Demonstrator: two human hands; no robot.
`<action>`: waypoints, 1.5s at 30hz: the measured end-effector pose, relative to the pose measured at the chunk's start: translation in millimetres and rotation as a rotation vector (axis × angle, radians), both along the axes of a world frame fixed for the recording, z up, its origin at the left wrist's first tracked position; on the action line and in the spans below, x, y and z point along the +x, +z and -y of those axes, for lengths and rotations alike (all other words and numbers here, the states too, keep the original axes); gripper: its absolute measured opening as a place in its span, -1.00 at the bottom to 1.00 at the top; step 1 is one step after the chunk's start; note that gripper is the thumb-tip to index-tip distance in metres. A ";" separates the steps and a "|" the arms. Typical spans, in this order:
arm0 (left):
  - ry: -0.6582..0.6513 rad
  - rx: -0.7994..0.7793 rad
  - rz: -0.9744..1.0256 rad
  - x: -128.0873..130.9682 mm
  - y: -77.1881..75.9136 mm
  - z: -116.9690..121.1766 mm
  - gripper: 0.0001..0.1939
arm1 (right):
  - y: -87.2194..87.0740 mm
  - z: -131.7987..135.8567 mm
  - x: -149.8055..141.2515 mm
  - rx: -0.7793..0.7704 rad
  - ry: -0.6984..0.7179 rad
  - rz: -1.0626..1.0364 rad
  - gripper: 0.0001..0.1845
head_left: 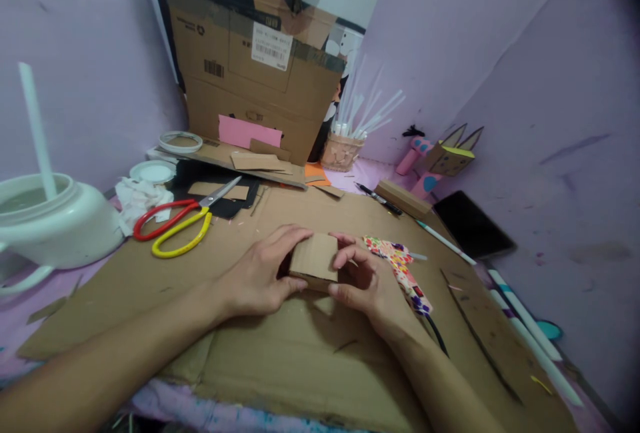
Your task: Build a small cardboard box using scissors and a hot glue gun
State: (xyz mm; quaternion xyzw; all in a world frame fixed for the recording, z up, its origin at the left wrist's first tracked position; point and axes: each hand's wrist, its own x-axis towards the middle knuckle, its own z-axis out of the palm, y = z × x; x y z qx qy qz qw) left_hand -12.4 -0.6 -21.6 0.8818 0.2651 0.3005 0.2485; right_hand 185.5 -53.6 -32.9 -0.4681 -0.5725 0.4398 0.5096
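A small cardboard box point(315, 258) sits between my two hands, over the middle of the cardboard sheet point(260, 366). My left hand point(263, 273) grips its left side, fingers along the far edge and thumb at the near corner. On the right side, my right hand point(363, 276) holds it with curled fingers and the thumb at the near right corner. The box's underside and far face are hidden. Just right of my right hand lies a glue gun point(400, 270) covered in a colourful pattern, its black cord running toward me.
Red-and-yellow scissors point(187, 220) lie at left, near a white teapot-like pot point(75, 226). Behind stand a large cardboard box point(255, 86) and a holder of white sticks point(343, 150). A pen point(380, 200), a dark tablet or phone point(473, 225) and rolled tubes point(530, 320) lie at right.
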 end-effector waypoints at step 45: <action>0.202 -0.243 0.031 2.9 -1.3 1.4 -0.40 | 1.7 7.6 -6.6 0.314 -0.120 0.312 -0.81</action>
